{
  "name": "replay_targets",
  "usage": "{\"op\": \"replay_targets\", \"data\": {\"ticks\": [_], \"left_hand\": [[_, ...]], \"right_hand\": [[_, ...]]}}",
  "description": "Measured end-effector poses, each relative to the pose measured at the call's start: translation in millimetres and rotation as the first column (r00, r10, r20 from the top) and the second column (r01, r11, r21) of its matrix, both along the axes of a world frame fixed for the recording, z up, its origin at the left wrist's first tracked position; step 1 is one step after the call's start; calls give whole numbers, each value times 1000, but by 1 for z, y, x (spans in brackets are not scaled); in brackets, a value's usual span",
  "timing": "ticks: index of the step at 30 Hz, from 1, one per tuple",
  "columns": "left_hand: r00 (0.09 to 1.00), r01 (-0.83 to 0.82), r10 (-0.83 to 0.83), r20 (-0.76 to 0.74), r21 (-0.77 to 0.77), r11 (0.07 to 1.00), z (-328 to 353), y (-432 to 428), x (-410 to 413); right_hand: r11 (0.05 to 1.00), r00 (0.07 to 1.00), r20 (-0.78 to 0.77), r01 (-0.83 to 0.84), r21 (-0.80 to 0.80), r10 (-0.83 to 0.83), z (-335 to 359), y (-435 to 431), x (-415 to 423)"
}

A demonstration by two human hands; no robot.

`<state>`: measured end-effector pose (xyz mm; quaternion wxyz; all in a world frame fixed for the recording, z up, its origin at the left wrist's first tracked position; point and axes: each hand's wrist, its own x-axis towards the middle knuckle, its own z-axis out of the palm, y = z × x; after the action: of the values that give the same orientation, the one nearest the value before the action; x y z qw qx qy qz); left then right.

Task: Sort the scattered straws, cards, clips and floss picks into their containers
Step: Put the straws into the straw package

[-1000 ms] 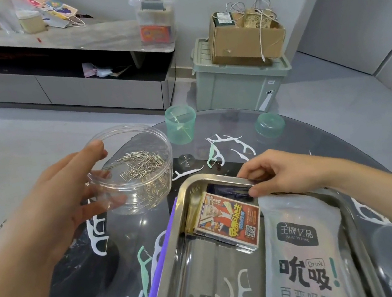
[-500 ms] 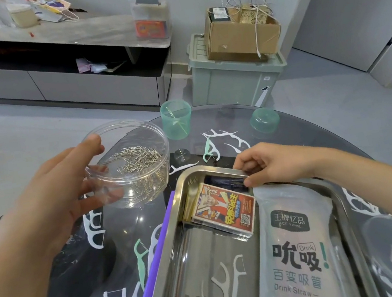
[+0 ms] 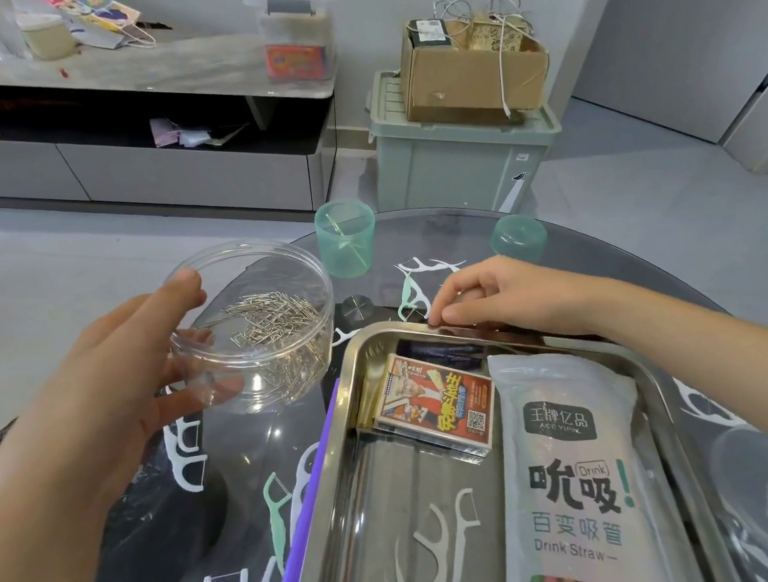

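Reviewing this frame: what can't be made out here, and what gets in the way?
- Head view: whether the right hand pinches anything at the rim of the tray; its fingers cover the spot.
- Head view: the straw bag, lower end cut off by the bottom edge.
- Head view: the dark item behind the card box, mostly hidden by it.
- Head view: how many clips lie in the clear container the left hand holds; too small, tangled.

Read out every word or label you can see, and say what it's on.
"王牌亿品 ACE YIPIN": straw bag, dark badge.
"吮吸 Drink!": same bag.
"百变吸管 Drink Straw": same bag.
Card box: QR code, yellow characters too blurred.
Red label on shelf tub: unreadable.
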<state>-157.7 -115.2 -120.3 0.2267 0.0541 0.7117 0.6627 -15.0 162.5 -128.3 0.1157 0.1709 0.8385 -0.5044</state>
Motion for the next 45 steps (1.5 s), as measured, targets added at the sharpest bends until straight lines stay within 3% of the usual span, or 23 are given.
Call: {"op": "replay_targets", "data": {"ticks": [3, 11, 16, 23, 29, 45], "left_hand": [[1000, 5, -5, -1, -2, 1000, 1, -2, 0], [1000, 25, -25, -6, 2, 1000, 5, -3, 3], [1000, 29, -29, 9, -21, 999, 8, -1, 7], [1000, 24, -23, 3, -63, 998, 14, -6, 9], [1000, 28, -28, 7, -74, 997, 8, -2, 6], [1000, 28, -29, -8, -10, 1000, 8, -3, 7]], "right_hand": [[1000, 993, 119, -29, 11, 27, -6, -2, -11], [991, 998, 47, -27, -134, 33, -17, 7, -20], [987, 989, 36, -146, 74, 143, -11, 5, -34], [891, 939, 53, -339, 303, 339, -12, 0, -56], [847, 949, -33, -264, 461, 314, -22, 5, -51], [795, 975, -69, -129, 593, 210, -18, 14, -47]]}}
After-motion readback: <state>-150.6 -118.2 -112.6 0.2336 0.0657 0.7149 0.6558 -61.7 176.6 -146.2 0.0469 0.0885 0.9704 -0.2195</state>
